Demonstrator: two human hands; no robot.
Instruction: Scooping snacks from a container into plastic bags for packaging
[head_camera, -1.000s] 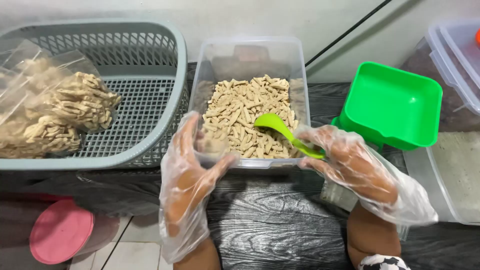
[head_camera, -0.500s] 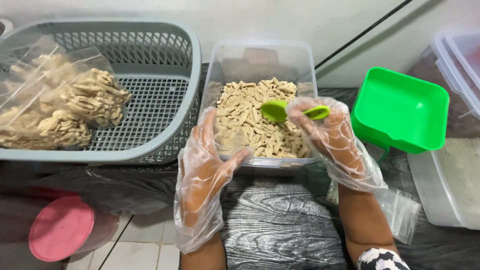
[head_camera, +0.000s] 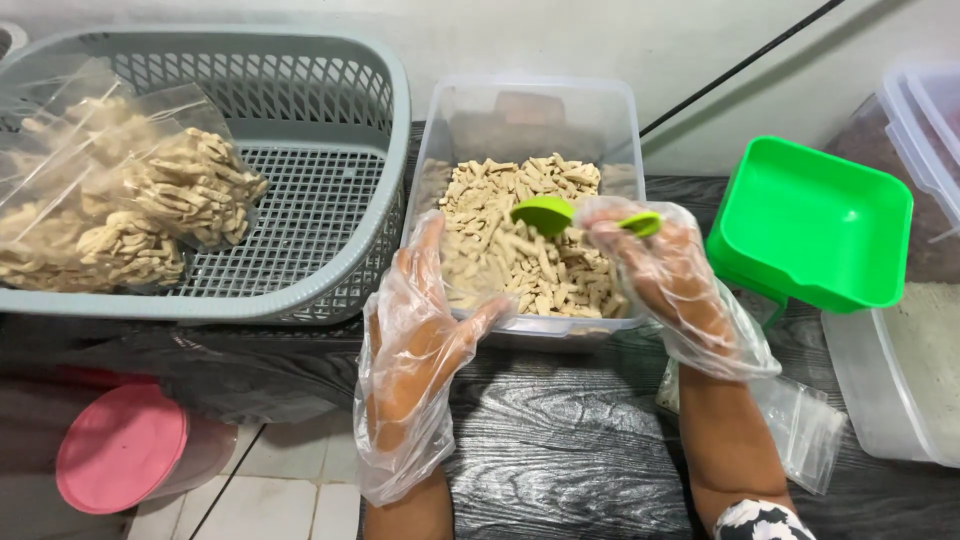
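A clear plastic tub (head_camera: 612, 105) holds several small tan stick snacks (head_camera: 520, 240). My right hand (head_camera: 665, 280), in a loose clear glove, grips a green spoon (head_camera: 545, 213) over the snacks. My left hand (head_camera: 415, 345), also gloved, rests with fingers spread against the tub's near left wall, thumb on its front rim.
A grey mesh basket (head_camera: 300, 250) at the left holds clear bags of the same snacks (head_camera: 130, 210). A green square tray (head_camera: 810, 220) stands at the right, beside clear lidded tubs (head_camera: 900, 350). Empty clear bags (head_camera: 800, 425) lie by my right forearm. A pink lid (head_camera: 120, 450) sits lower left.
My right hand lifted the green spoon from the tub's front right up over the snacks. My left hand stayed at the tub's near left wall.
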